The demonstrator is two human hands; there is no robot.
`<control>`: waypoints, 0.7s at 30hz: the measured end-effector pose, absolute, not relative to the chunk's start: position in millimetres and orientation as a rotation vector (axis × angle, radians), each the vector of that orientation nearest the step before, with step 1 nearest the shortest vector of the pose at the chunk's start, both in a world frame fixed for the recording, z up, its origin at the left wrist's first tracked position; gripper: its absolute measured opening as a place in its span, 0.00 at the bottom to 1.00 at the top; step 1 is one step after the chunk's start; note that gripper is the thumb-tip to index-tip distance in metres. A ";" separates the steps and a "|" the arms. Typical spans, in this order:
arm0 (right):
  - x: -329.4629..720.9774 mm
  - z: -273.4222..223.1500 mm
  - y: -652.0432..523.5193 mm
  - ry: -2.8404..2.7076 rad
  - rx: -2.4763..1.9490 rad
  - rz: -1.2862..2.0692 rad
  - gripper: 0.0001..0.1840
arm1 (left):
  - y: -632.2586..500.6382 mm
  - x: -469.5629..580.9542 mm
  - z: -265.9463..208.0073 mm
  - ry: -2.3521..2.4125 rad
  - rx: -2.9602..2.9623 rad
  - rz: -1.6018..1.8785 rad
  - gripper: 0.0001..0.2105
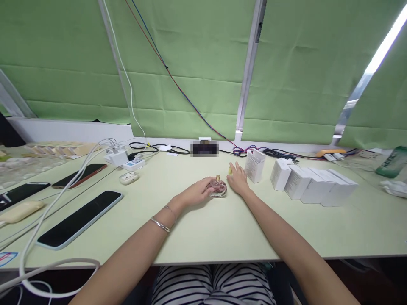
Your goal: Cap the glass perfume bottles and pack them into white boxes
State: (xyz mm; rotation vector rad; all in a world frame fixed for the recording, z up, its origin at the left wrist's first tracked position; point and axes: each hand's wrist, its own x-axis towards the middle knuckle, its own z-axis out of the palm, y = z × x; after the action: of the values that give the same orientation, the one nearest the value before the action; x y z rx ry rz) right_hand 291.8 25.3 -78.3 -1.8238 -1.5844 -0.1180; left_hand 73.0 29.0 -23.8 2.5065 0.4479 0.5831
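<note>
A round, pinkish glass perfume bottle (218, 189) with a gold spray neck stands upright on the table, its cap off. My left hand (200, 190) is closed around the bottle's left side, fingers behind it and thumb in front. Just to the right, my right hand (238, 178) rests low over the table. Between its thumb and index finger shows a small yellow cap (229, 170), mostly covered by the fingers. A white carton (255, 167) with its top flaps up stands right beside that hand.
Several white cartons (313, 186) line up at right. Phones (81, 218), a power bank (21, 212) and white cables occupy the left. An earbud case (129, 178), chargers (116, 156) and black cables lie behind. A green bottle (391, 163) lies far right.
</note>
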 end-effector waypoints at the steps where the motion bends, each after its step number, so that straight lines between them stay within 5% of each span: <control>1: 292.0 -78.7 26.2 -1.609 -1.833 -0.085 0.26 | 29.0 73.1 -23.9 0.449 2.505 0.583 0.16; 12: 284.1 -58.1 10.7 -1.512 -1.485 -0.005 0.09 | 28.8 72.4 -23.9 0.435 2.480 0.592 0.17; 21: 245.2 -31.0 -23.0 -1.826 -1.038 0.063 0.15 | 28.6 72.0 -24.1 0.461 2.465 0.542 0.18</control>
State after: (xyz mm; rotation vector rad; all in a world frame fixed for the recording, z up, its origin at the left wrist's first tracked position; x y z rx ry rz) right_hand 245.2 -23.0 -31.0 -1.0379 -1.8262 0.0629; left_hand 72.0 28.6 -24.1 2.4648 0.4613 0.5421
